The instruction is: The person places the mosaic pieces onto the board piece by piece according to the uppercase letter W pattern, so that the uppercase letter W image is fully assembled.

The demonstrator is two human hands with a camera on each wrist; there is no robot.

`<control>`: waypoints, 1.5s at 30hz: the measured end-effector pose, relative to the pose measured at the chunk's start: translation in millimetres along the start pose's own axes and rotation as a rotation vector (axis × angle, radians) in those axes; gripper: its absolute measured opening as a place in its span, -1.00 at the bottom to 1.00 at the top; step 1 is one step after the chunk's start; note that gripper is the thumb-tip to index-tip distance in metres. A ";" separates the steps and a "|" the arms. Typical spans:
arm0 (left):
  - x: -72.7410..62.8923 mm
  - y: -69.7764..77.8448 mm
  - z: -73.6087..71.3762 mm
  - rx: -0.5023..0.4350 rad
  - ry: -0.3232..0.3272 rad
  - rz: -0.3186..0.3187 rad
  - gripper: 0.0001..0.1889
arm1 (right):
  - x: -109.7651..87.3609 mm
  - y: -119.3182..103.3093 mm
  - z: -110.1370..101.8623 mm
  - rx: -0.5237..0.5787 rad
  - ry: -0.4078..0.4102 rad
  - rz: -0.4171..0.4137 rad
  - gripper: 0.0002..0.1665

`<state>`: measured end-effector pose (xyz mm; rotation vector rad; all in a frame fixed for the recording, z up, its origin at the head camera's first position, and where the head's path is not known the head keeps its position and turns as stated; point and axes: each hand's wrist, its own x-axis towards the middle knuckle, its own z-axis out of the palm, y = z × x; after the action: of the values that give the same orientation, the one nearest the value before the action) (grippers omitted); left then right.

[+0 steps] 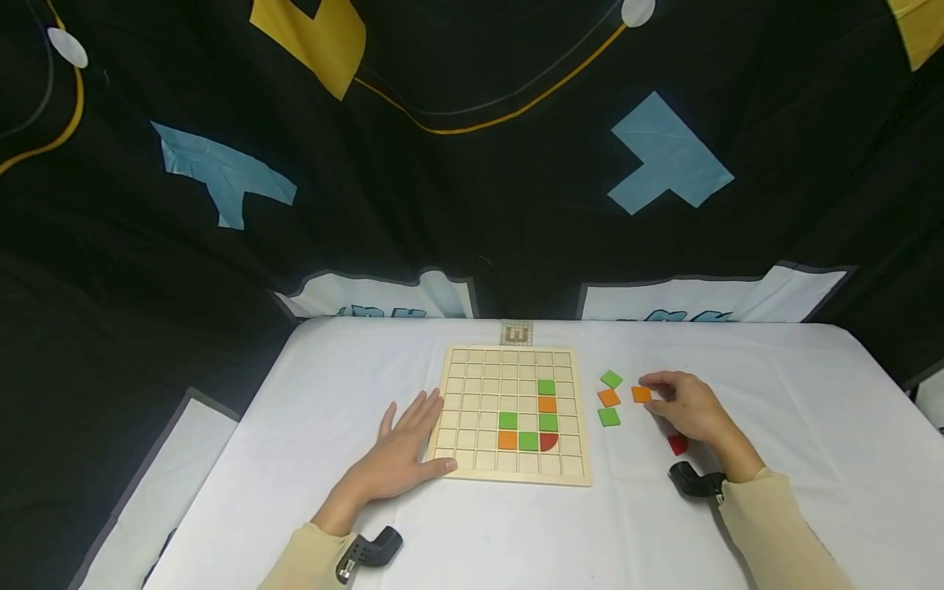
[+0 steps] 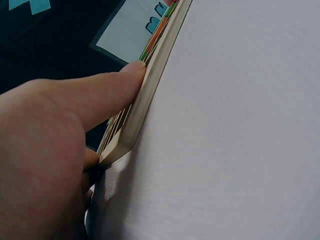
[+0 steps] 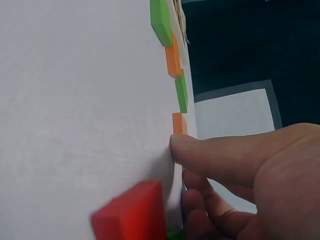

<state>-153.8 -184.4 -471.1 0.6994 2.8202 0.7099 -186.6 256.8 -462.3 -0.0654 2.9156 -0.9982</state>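
Note:
A wooden grid board (image 1: 472, 460) lies on the table, with several green and orange square tiles and a red round-edged piece (image 1: 548, 442) in its cells. My left hand (image 1: 401, 455) rests along the board's left side, fingers spread and thumb on its near left corner; in the left wrist view the thumb (image 2: 107, 92) lies on the board's rim. To the right of the board, my right hand (image 1: 686, 406) pinches an orange square tile (image 1: 642, 394) between thumb and fingers. In the right wrist view that orange tile (image 3: 180, 123) shows just past the thumb tip.
Between board and right hand lie a green tile (image 1: 610, 378), an orange tile (image 1: 608, 397) and another green tile (image 1: 609, 416). A red piece (image 1: 678, 444) lies beneath the right wrist. A small patterned tag (image 1: 516, 332) sits behind the board on the white-covered table (image 1: 516, 533).

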 end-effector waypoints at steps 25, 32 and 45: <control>2.5 -0.3 -0.3 -0.009 0.007 0.003 0.05 | -2.1 -8.1 -3.1 -0.026 0.047 -0.029 -0.62; 2.2 -2.4 1.0 0.003 0.003 -0.003 0.05 | -5.6 -22.0 -0.6 -0.020 0.077 -0.033 -0.59; 0.4 -1.8 1.8 -0.016 -0.005 -0.016 0.05 | -10.7 -45.3 13.9 0.005 0.127 -0.127 -0.62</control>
<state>-154.4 -184.9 -473.5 0.6748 2.8088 0.7262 -174.0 213.2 -445.1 -0.1970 3.0579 -1.0652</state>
